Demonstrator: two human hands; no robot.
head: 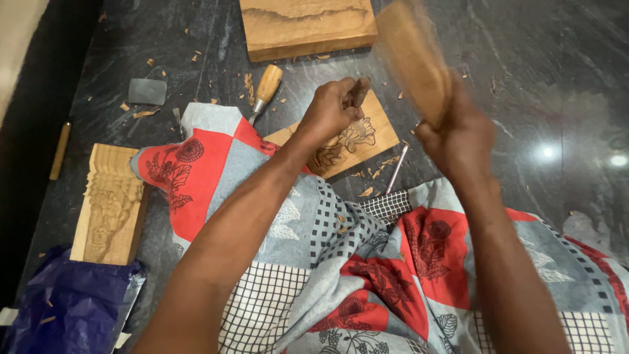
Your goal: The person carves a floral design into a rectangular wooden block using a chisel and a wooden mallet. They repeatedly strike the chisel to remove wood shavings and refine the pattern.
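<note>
Hands work apart: our left hand grips a chisel upright on the flower-patterned wooden panel by our patchwork cloth; our right hand clamps a blurred wooden mallet, raised.

We see a blurred wooden mallet raised, and a chisel upright on the flower-drawn panel.

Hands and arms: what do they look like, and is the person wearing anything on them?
Both arms are bare all the way down: no sleeves, gloves, watch or bracelets show. The left hand looks sharp and clear, with no rings to see. The right hand is blurry, so rings there cannot be told. A patchwork cloth lies beneath the arms.
</note>
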